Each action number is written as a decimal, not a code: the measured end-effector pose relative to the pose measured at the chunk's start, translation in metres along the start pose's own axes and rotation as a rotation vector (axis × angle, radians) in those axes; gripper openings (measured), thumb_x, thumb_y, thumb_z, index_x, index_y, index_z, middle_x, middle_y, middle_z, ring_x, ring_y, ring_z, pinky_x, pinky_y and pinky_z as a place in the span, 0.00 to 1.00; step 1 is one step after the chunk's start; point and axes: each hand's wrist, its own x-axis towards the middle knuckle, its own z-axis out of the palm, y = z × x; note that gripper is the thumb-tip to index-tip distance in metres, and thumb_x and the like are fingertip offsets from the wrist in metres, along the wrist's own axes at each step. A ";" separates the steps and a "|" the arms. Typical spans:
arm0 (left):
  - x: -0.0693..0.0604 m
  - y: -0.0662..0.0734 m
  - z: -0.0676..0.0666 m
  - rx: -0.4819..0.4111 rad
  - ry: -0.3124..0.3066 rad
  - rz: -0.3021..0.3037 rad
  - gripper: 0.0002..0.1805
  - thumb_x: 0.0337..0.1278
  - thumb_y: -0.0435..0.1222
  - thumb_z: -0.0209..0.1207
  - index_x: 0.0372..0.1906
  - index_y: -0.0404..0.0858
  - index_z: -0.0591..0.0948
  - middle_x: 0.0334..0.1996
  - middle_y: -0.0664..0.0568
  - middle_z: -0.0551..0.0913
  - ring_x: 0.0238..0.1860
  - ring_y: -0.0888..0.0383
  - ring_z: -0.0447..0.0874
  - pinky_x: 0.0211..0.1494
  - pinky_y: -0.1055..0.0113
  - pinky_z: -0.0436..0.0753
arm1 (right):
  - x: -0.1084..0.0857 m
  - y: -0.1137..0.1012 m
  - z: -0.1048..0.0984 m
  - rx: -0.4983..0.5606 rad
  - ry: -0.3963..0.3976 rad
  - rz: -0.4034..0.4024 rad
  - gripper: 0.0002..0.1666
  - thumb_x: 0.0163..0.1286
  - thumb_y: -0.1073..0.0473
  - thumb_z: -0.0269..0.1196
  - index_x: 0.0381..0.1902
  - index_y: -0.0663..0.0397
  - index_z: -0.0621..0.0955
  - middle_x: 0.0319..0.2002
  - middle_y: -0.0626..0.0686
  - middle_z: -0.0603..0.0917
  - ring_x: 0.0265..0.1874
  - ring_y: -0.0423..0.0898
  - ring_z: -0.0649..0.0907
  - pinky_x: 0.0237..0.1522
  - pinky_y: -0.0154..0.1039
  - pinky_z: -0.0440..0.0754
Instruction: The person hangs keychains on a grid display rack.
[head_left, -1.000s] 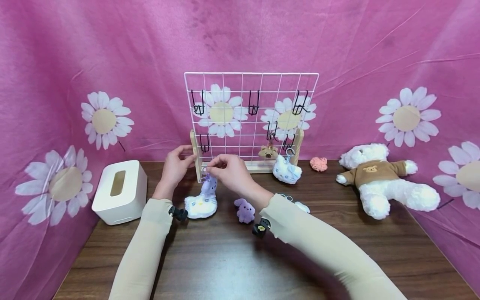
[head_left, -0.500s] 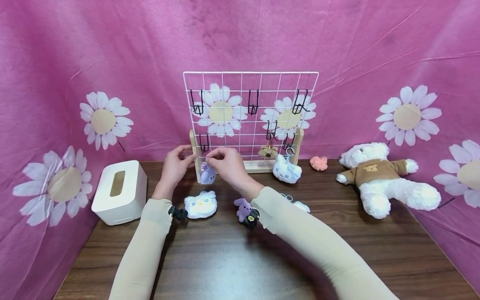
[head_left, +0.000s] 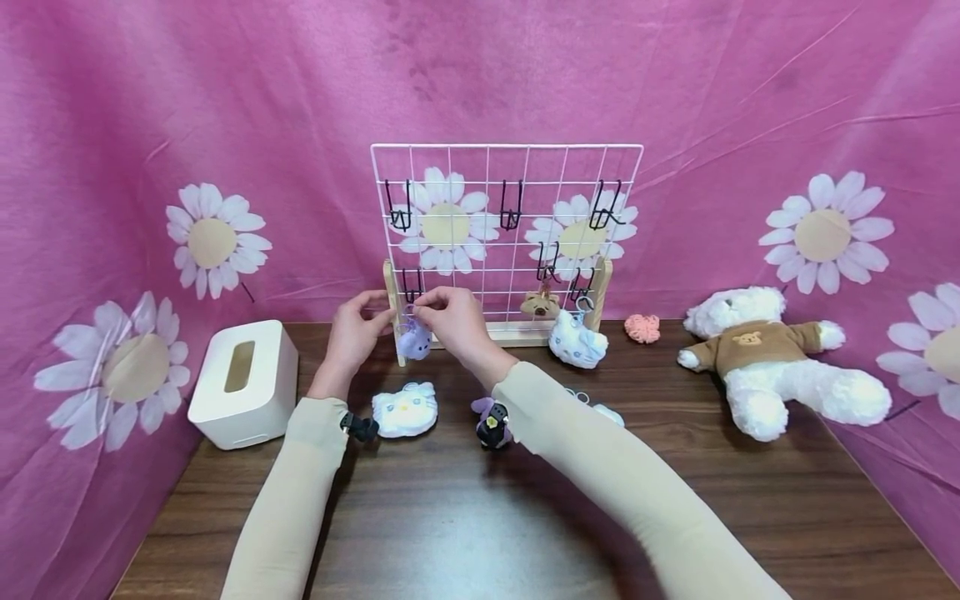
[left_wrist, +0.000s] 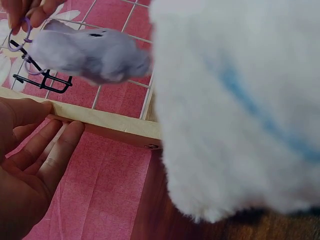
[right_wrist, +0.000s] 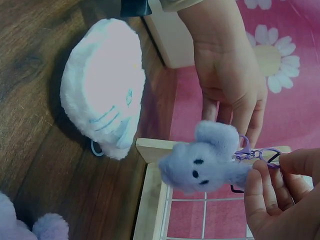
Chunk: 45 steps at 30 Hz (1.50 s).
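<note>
My right hand pinched the thin purple ring of the small lilac plush keychain, thumb against fingertips. The plush hung below this grip on its short purple chain, in front of the lower left corner of the white wire grid panel. My left hand pinched the pale wooden upright at the panel's left side, thumb on one side and fingertips on the other. The black wire hook stood just beside the ring; the two overlapped in view, and I could not tell whether the ring was threaded.

I judged the step in hand to be seating the ring on the hook. The ring was best held by its edge, leaving its middle clear for the prong, and turned square to the prong's tip. Light counter-pressure on the upright was advisable, since a push on the hook could have rocked the panel. Release was proper only once the hook bore the plush's weight.
</note>
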 end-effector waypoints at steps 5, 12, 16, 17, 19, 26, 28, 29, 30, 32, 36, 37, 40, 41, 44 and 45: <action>0.001 0.000 -0.001 -0.006 0.000 0.003 0.22 0.80 0.29 0.65 0.72 0.28 0.82 0.62 0.29 0.88 0.54 0.43 0.93 0.55 0.60 0.99 | 0.006 0.002 0.005 -0.034 0.014 0.017 0.07 0.79 0.58 0.73 0.47 0.54 0.94 0.41 0.54 0.95 0.37 0.42 0.86 0.36 0.28 0.85; 0.001 0.000 -0.001 0.014 0.002 -0.004 0.23 0.80 0.30 0.65 0.73 0.29 0.82 0.62 0.29 0.88 0.58 0.37 0.92 0.56 0.58 0.99 | 0.012 0.003 0.012 -0.068 0.045 0.020 0.07 0.79 0.58 0.72 0.47 0.54 0.94 0.40 0.54 0.94 0.38 0.43 0.85 0.35 0.29 0.81; 0.001 -0.002 0.000 0.011 -0.006 0.001 0.22 0.81 0.30 0.65 0.72 0.29 0.82 0.62 0.29 0.88 0.58 0.37 0.92 0.57 0.56 0.99 | 0.037 0.028 0.020 -0.096 0.047 0.021 0.08 0.79 0.52 0.74 0.44 0.48 0.94 0.40 0.50 0.94 0.41 0.44 0.87 0.41 0.34 0.90; 0.001 -0.002 0.001 0.009 -0.006 0.002 0.22 0.81 0.30 0.65 0.72 0.29 0.82 0.62 0.29 0.88 0.58 0.37 0.92 0.56 0.56 0.99 | 0.048 0.041 0.024 -0.106 0.059 0.010 0.08 0.78 0.49 0.74 0.43 0.46 0.94 0.40 0.48 0.94 0.42 0.43 0.87 0.42 0.35 0.91; 0.001 -0.002 0.001 0.011 -0.007 0.003 0.22 0.81 0.30 0.65 0.72 0.30 0.82 0.62 0.29 0.88 0.58 0.37 0.92 0.56 0.57 0.99 | 0.065 0.058 0.030 -0.125 0.074 -0.002 0.07 0.76 0.48 0.75 0.41 0.42 0.94 0.40 0.44 0.94 0.42 0.42 0.87 0.43 0.35 0.93; 0.002 -0.003 0.000 0.016 -0.005 0.000 0.22 0.81 0.30 0.65 0.72 0.30 0.82 0.62 0.29 0.88 0.56 0.39 0.92 0.53 0.64 0.99 | 0.065 0.047 0.030 -0.148 0.093 0.038 0.07 0.78 0.51 0.74 0.42 0.45 0.94 0.43 0.48 0.94 0.45 0.45 0.88 0.44 0.38 0.96; 0.002 -0.003 0.000 0.017 -0.003 -0.005 0.22 0.81 0.30 0.65 0.72 0.31 0.82 0.62 0.29 0.88 0.56 0.38 0.93 0.54 0.63 0.99 | 0.066 0.049 0.030 -0.151 0.107 0.022 0.08 0.78 0.51 0.74 0.41 0.46 0.94 0.41 0.48 0.94 0.43 0.44 0.88 0.43 0.36 0.95; 0.002 -0.003 0.000 0.016 -0.002 -0.007 0.22 0.81 0.30 0.65 0.72 0.31 0.82 0.62 0.29 0.88 0.56 0.38 0.93 0.54 0.62 0.99 | 0.070 0.055 0.033 -0.157 0.126 0.007 0.10 0.78 0.49 0.74 0.39 0.46 0.94 0.39 0.46 0.94 0.42 0.43 0.87 0.41 0.35 0.94; 0.002 -0.003 0.000 0.018 -0.002 -0.009 0.22 0.81 0.31 0.65 0.73 0.31 0.82 0.62 0.29 0.88 0.56 0.38 0.93 0.55 0.61 0.99 | 0.067 0.051 0.031 -0.162 0.132 0.006 0.10 0.78 0.49 0.74 0.39 0.46 0.94 0.39 0.46 0.94 0.41 0.43 0.87 0.40 0.35 0.93; 0.002 -0.003 0.000 0.019 -0.004 -0.012 0.22 0.81 0.31 0.65 0.73 0.31 0.82 0.62 0.29 0.88 0.57 0.37 0.93 0.56 0.60 0.99 | 0.060 0.043 0.029 -0.160 0.138 0.010 0.11 0.79 0.49 0.73 0.39 0.48 0.94 0.39 0.47 0.94 0.42 0.44 0.87 0.41 0.36 0.94; 0.001 -0.003 -0.001 0.022 -0.003 -0.015 0.22 0.81 0.31 0.65 0.73 0.32 0.82 0.63 0.30 0.87 0.57 0.38 0.92 0.56 0.61 0.99 | 0.042 0.018 0.021 -0.155 0.149 0.032 0.09 0.79 0.56 0.72 0.41 0.54 0.94 0.41 0.52 0.94 0.43 0.49 0.89 0.44 0.42 0.96; 0.001 -0.003 -0.001 0.020 -0.002 -0.015 0.22 0.81 0.31 0.65 0.73 0.31 0.82 0.63 0.30 0.87 0.57 0.38 0.92 0.56 0.61 0.99 | 0.041 0.017 0.021 -0.157 0.153 0.032 0.09 0.79 0.56 0.72 0.41 0.53 0.94 0.41 0.52 0.94 0.43 0.49 0.89 0.44 0.41 0.96; 0.001 -0.002 -0.001 0.010 0.001 -0.009 0.22 0.81 0.30 0.65 0.73 0.31 0.82 0.62 0.30 0.88 0.57 0.39 0.92 0.57 0.57 0.99 | 0.054 0.032 0.028 -0.167 0.168 0.022 0.11 0.78 0.51 0.72 0.39 0.51 0.94 0.39 0.49 0.94 0.42 0.46 0.88 0.42 0.38 0.95; 0.001 -0.003 -0.001 0.007 0.002 -0.007 0.22 0.81 0.30 0.65 0.72 0.30 0.82 0.62 0.29 0.88 0.57 0.38 0.92 0.57 0.55 0.99 | 0.055 0.033 0.029 -0.172 0.171 0.025 0.11 0.79 0.51 0.72 0.39 0.50 0.94 0.39 0.49 0.94 0.42 0.45 0.88 0.42 0.37 0.95; 0.002 -0.003 0.000 0.000 -0.002 -0.002 0.22 0.80 0.30 0.65 0.72 0.30 0.82 0.62 0.29 0.88 0.57 0.38 0.92 0.60 0.50 0.98 | 0.056 0.034 0.029 -0.181 0.174 0.025 0.12 0.79 0.51 0.72 0.41 0.52 0.94 0.40 0.50 0.94 0.42 0.47 0.88 0.42 0.39 0.96; 0.002 -0.004 0.000 -0.001 -0.002 -0.002 0.22 0.80 0.30 0.65 0.72 0.30 0.82 0.62 0.28 0.88 0.57 0.38 0.92 0.60 0.49 0.98 | 0.049 0.027 0.026 -0.181 0.166 0.033 0.11 0.80 0.52 0.72 0.43 0.53 0.94 0.42 0.52 0.95 0.43 0.48 0.89 0.44 0.42 0.97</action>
